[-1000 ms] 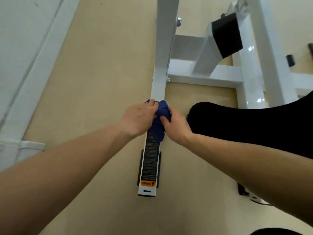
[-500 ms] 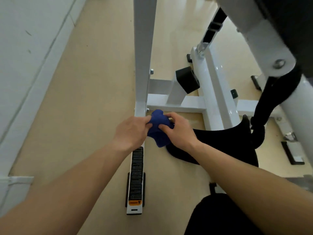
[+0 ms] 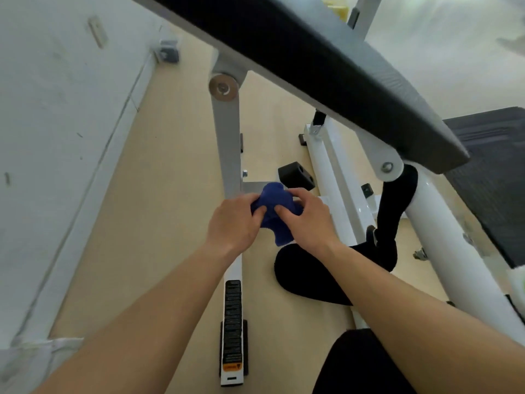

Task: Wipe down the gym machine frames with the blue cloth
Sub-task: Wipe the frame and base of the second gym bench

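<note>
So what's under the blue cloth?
The blue cloth is bunched between the left hand and right hand. A frame crossbar peeks out past its top edge. Whatever lies straight below is covered by cloth and hands.

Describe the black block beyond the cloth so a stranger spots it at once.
Find the dark padded bench slanting across the top. Beneath it, just beyond the blue cloth, left of the thick white tube, sits the black block. It is chunkier than the small black caps nearby.
</note>
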`<state>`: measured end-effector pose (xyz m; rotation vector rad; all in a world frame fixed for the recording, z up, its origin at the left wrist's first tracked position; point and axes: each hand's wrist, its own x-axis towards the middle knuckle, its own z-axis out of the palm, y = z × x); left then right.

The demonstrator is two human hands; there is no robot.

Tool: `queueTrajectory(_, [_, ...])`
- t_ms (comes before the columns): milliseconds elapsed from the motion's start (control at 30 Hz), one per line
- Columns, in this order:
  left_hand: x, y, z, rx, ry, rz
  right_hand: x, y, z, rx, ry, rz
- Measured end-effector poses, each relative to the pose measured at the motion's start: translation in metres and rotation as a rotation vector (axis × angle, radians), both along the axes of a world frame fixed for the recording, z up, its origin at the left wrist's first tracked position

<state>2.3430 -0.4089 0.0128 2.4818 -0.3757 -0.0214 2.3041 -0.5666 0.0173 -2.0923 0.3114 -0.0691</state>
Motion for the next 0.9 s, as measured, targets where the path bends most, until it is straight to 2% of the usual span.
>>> queueTrajectory(267, [-0.017, -0.045, 0.037, -0.115, 0.032, -0.131, -0.038, -0.037, 0.052, -0.011, -0.014, -0.149])
queueTrajectory(467, [-0.043, -0.057, 0.057, -0.226, -0.002, -0.234, -0.077, -0.033, 0.078, -0.025, -0.053, -0.257])
queueTrajectory(900, [-0.090, -0.025, 0.049, -0.133, 0.067, -0.370, -0.143, -0.002, 0.070, 0.085, 0.060, -0.330])
